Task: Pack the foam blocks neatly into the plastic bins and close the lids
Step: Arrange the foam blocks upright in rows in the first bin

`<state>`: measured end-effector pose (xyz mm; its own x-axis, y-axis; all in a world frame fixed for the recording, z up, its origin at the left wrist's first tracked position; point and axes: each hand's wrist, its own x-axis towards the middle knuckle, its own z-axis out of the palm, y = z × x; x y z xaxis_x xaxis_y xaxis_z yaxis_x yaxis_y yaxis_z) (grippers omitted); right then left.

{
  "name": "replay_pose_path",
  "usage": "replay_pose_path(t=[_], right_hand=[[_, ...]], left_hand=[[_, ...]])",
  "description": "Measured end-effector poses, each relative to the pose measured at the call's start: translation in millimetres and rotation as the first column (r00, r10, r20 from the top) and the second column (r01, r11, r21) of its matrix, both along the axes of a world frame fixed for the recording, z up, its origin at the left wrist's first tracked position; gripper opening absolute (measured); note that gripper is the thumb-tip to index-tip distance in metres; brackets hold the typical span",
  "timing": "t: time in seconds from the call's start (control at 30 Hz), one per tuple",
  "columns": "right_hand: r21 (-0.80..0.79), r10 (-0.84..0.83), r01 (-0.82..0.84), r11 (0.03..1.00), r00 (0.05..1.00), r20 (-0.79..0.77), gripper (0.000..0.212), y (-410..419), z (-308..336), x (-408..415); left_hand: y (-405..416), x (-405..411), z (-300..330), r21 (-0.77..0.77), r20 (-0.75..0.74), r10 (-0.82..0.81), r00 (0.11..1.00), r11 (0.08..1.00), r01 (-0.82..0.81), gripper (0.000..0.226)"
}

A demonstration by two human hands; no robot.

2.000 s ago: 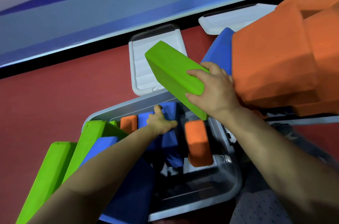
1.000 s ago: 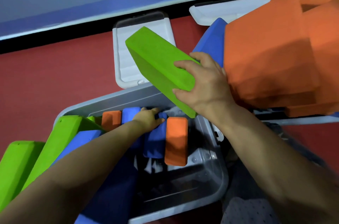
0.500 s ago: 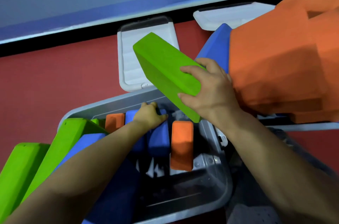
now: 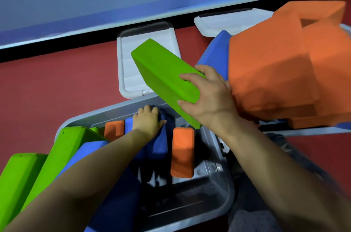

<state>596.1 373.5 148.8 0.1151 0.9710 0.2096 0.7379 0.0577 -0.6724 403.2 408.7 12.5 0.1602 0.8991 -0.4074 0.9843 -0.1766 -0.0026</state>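
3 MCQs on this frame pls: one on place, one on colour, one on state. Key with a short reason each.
1. Where is the left hand?
A. Inside the bin, on the blue blocks
B. On the white lid
C. On the red floor

2. What colour is the block that the right hand holds?
A. Orange
B. Blue
C. Green

3. How is the bin?
A. Lid shut
B. Open, partly filled
C. Upside down

Key: 1 A, the left hand rests on the blue blocks inside the bin. 2 C, the right hand grips the green block. 3 B, the white lid lies behind the bin; bare bottom shows.

Matt foam green block (image 4: 163,72) — glossy translucent plastic bin (image 4: 218,210).
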Motion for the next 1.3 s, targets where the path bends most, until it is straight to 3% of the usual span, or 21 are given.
replay_pose_path(t=[0.07, 0.13, 0.17, 0.27, 0.33, 0.43, 0.63, 0.83, 1.03, 1.13, 1.3], right_hand=[[-0.020, -0.003, 0.003, 1.000, 1.000, -0.009, 0.059, 0.1, 1.5, 0.7], [-0.037, -0.001, 0.001, 0.999, 1.000, -0.007, 0.059, 0.4, 2.1, 0.9], [-0.041, 0.000, 0.000, 0.999, 1.000, -0.002, 0.059, 0.3, 2.5, 0.6], [-0.045, 0.002, -0.002, 0.999, 1.000, 0.004, 0.059, -0.9, 3.7, -0.4], [-0.044, 0.004, -0.004, 0.999, 1.000, 0.003, 0.060, -1.2, 3.6, -0.1], [-0.052, 0.005, -0.005, 0.999, 1.000, 0.011, 0.060, -0.6, 2.2, 0.9], [-0.046, 0.002, -0.002, 0.999, 1.000, 0.005, 0.059, 0.2, 0.4, -0.6], [-0.010, -0.005, 0.005, 1.000, 1.000, 0.002, 0.058, -0.3, -2.8, -0.7], [0.075, -0.011, 0.012, 0.997, 1.000, -0.015, 0.055, 0.2, -2.5, -4.1], [0.079, 0.001, 0.000, 0.997, 1.000, -0.011, 0.056, -0.2, -1.9, -4.2], [0.065, 0.003, -0.002, 0.998, 1.000, -0.012, 0.056, -0.5, -1.6, -4.4]], left_hand=[[-14.6, 8.9, 2.0, 0.120, 0.202, -0.176, 0.963, 0.981, 0.154, 0.052], [-34.8, 18.8, 0.4, 0.167, 0.388, -0.375, 0.842, 0.927, 0.335, 0.056], [-44.5, 23.5, -2.3, 0.133, 0.401, -0.442, 0.802, 0.894, 0.427, 0.061], [-65.8, 29.4, -5.5, -0.123, 0.224, -0.485, 0.845, 0.846, 0.519, 0.080], [-68.9, 25.8, -7.5, -0.119, 0.154, -0.490, 0.858, 0.853, 0.509, 0.086], [-60.2, 22.2, -4.7, -0.090, 0.146, -0.446, 0.883, 0.883, 0.461, 0.074], [-43.2, 24.5, 0.4, -0.262, 0.114, -0.182, 0.977, 0.943, 0.207, 0.074], [-41.2, 38.9, 2.3, -0.298, 0.043, -0.292, 0.956, 0.909, 0.291, 0.073], [-43.9, 45.7, -2.7, -0.378, 0.188, -0.305, 0.933, 0.855, 0.356, 0.068], [-43.6, 47.4, 5.4, -0.312, 0.100, -0.358, 0.928, 0.875, 0.371, 0.069], [-58.1, 61.1, 5.2, -0.215, -0.034, -0.241, 0.970, 0.950, 0.228, 0.094]])
